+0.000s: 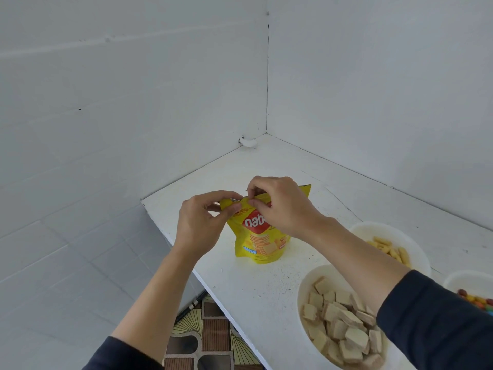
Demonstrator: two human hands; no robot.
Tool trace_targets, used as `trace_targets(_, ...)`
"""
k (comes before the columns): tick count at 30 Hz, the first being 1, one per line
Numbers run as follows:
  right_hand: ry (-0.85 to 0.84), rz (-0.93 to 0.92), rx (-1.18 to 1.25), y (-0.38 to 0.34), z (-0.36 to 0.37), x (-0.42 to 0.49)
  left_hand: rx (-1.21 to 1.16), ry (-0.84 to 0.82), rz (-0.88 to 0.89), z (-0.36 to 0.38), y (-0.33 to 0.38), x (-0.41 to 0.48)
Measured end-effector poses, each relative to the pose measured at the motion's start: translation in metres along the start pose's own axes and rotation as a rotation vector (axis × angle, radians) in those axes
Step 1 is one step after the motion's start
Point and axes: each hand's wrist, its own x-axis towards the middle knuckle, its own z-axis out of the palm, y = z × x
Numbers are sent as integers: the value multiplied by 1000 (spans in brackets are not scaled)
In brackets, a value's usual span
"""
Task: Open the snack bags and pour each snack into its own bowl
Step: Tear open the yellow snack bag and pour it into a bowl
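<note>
Your arms reach forward, forearms bare. Your left hand (202,222) and right hand (280,206) sit close together, knuckles up, fingers curled, each pinching the top edge of the yellow bag (264,247).

Items by count. One yellow snack bag (262,241). Three white bowls: one wafer bowl (302,287), one stick-snack bowl (384,227) and one candy bowl (464,276), the last cut by the frame edge. Wafer squares (346,324): one heap, too overlapped for an exact count. Yellow sticks (386,248): several, part of them hidden behind a forearm. Coloured candies (477,301): a few in view. Two bare hands, giving a left grip (202,222) and a right grip (280,204). Two dark sleeves: left sleeve (120,356), right sleeve (440,324). One white tabletop (266,284).
</note>
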Motion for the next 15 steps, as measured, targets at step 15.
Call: trace_targets(15,48,23,50,5,1,-6,118,-244,186,-13,9,7)
